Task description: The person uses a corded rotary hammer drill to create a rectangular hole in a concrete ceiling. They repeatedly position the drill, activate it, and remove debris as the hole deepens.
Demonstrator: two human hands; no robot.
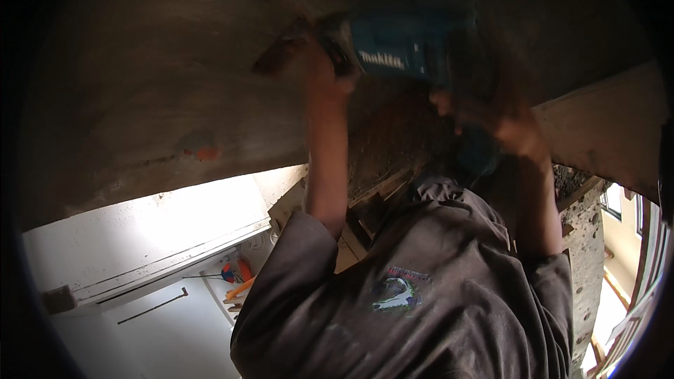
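A teal and black power drill [385, 45] lies across the upper middle, smeared by motion and in shadow. My left hand [324, 63] is closed round its front end, with the wrist bent upward. At the rear grip, my right hand [518, 126] is wrapped around the handle, its fingers blurred. A teal lower part of the drill [479, 151] shows below that hand. Both arms reach up from the grey-brown shirt [449, 274]. Against the dark ground I cannot make out a bit or its tip. The tool is close to a broad dark brown surface [154, 91].
A reddish-orange patch [206, 154] marks the dark surface. At lower left are a bright white panel [161, 217], a dark rod-like strip [153, 305] and a red and blue object [228, 272]. A rough, pitted grey slab [588, 253] stands at right, beside bright windows [621, 203].
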